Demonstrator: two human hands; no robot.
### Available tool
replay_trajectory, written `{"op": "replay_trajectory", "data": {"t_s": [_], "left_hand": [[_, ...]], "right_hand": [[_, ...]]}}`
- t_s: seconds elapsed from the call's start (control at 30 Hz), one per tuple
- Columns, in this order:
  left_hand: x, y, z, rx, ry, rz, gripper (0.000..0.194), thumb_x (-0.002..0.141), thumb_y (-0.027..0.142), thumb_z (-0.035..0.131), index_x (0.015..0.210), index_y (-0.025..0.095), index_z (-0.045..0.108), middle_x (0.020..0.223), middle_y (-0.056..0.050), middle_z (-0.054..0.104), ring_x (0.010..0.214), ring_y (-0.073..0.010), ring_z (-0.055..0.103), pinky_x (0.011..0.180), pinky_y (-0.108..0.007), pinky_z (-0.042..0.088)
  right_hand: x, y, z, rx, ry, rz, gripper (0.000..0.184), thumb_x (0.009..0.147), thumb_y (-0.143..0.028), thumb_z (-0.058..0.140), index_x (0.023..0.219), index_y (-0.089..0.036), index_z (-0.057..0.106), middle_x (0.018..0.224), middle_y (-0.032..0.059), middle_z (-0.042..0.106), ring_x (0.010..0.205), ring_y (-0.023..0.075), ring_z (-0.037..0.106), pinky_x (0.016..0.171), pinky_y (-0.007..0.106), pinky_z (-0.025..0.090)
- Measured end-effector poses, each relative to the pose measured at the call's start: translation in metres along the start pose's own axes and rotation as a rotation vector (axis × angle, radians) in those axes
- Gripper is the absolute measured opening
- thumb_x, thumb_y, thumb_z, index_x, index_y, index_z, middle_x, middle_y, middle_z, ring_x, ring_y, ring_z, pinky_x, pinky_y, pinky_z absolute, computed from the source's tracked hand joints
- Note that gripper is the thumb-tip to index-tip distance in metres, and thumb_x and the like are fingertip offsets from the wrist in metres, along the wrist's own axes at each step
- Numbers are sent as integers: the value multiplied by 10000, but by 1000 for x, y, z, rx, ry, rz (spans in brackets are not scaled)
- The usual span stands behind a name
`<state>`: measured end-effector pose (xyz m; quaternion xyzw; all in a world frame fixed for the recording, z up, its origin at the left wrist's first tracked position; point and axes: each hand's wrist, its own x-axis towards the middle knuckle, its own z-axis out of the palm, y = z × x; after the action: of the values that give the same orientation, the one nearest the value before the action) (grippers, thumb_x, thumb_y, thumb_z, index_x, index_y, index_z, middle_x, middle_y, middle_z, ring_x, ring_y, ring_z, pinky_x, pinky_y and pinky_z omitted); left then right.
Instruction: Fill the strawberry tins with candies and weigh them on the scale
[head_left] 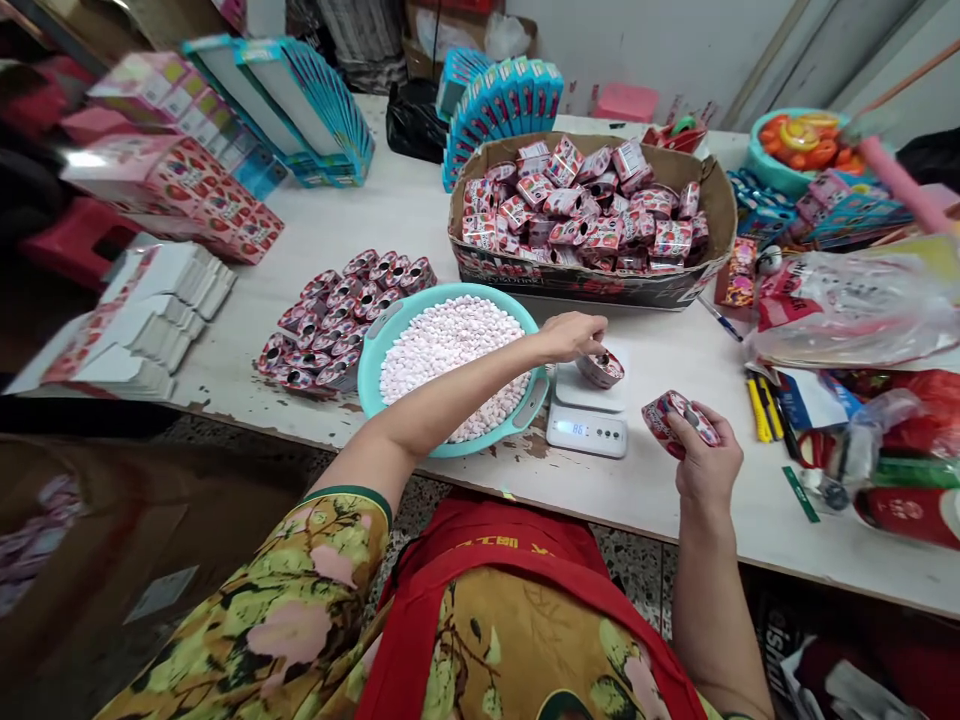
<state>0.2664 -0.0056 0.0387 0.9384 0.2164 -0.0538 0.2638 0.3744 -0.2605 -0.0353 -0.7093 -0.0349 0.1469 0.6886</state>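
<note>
My left hand (574,336) reaches across the turquoise basin (369,385) to the small digital scale (587,428). Its fingers are drawn together at the top of a small printed carton (602,371) standing on the scale; whatever they pinch is hidden. The scale's display is lit. Pale pink candies (450,350) fill much of the basin. Right of the scale, above the table, my right hand (711,455) grips another small pink-and-red carton (667,420).
Several cartons with open tops (349,310) stand left of the basin. Behind it is a cardboard box (592,285) heaped with similar cartons. Cutters (761,408), plastic bags (855,305) and a red cup (911,510) lie at right. Flat white cartons (142,320) are stacked at left.
</note>
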Motion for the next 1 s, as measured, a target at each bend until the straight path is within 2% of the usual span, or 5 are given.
{"op": "replay_trajectory", "data": {"t_s": [0.3, 0.47, 0.7, 0.87, 1.0], "left_hand": [[33, 4, 29, 189, -56, 319, 319, 815, 80, 583, 1044, 168, 787, 1081, -106, 729, 929, -225, 651, 741, -305, 407], [30, 7, 21, 177, -28, 327, 427, 833, 68, 550, 1188, 177, 758, 1143, -103, 730, 1002, -234, 657, 770, -315, 415], [6, 11, 22, 378, -46, 253, 356, 947, 144, 474, 1110, 164, 790, 1228, -155, 671, 1108, -287, 641, 652, -361, 368], [-21, -23, -35, 196, 234, 9, 327, 991, 236, 489, 1150, 188, 771, 1200, -122, 663, 971, -244, 660, 666, -351, 381], [-69, -96, -111, 162, 529, -357, 297, 991, 305, 542, 1130, 176, 770, 1177, -131, 654, 1019, -267, 637, 755, -338, 397]], "right_hand": [[-3, 5, 3, -1, -53, 6, 656, 470, -402, 971, 1035, -172, 730, 947, 40, 749, 765, 159, 695, 672, 284, 605], [-1, 6, -5, -35, -52, 23, 658, 494, -409, 964, 1058, -170, 722, 953, 54, 756, 743, 170, 699, 655, 307, 607], [5, 2, 6, -21, -35, -31, 647, 443, -391, 981, 1002, -183, 730, 911, 16, 732, 716, 151, 676, 609, 275, 604], [20, 8, 56, -5, -151, -91, 669, 452, -411, 985, 1037, -191, 746, 950, 19, 727, 775, 171, 677, 628, 305, 609], [28, 18, 98, -149, -303, -177, 685, 489, -480, 965, 1078, -188, 775, 1004, 44, 748, 888, 205, 690, 826, 377, 611]]}}
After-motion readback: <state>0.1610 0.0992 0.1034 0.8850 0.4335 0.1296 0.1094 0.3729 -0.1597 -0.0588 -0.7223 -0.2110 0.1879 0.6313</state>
